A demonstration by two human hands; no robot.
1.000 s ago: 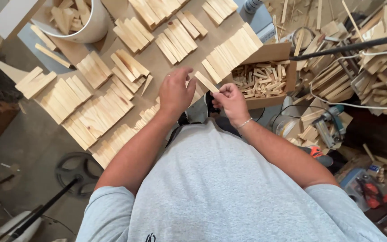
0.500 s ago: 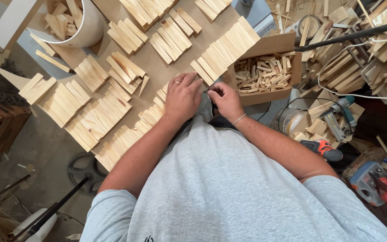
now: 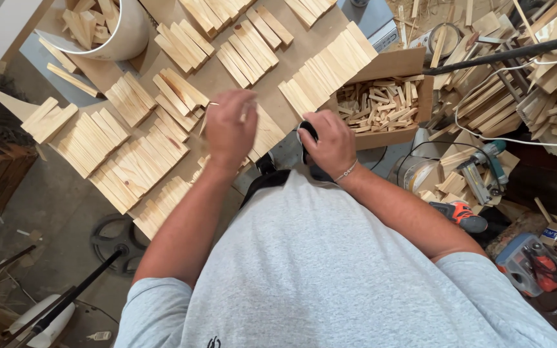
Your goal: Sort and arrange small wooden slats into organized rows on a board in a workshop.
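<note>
1. We see the brown tabletop [image 3: 217,80] covered in fanned rows of pale wood strips [image 3: 133,164], with more rows toward its far edge
2. A cardboard box [image 3: 388,64] of short offcuts [image 3: 378,103] sits at the tabletop's right edge, and a white bucket [image 3: 127,35] of wood blocks stands at the far left
3. Our left hand [image 3: 227,132] is raised over the strips, blurred; its grip seems curled round a thin strip [image 3: 251,106], though we cannot tell how tightly
4. Our right hand [image 3: 330,145] rests just in front of the box, its grip folded over a small dark object [image 3: 309,132] we cannot identify
5. We judge the main risk to be a sleeve or wrist sweeping the near rows and scattering them, since the strips lie loose and close together; the thin strip could also slip from a hasty hold
6. The room is a crowded workshop: concrete floor [image 3: 40,212], timber scraps [image 3: 549,71] piled right, power tools [image 3: 481,171] and cables below them
</note>
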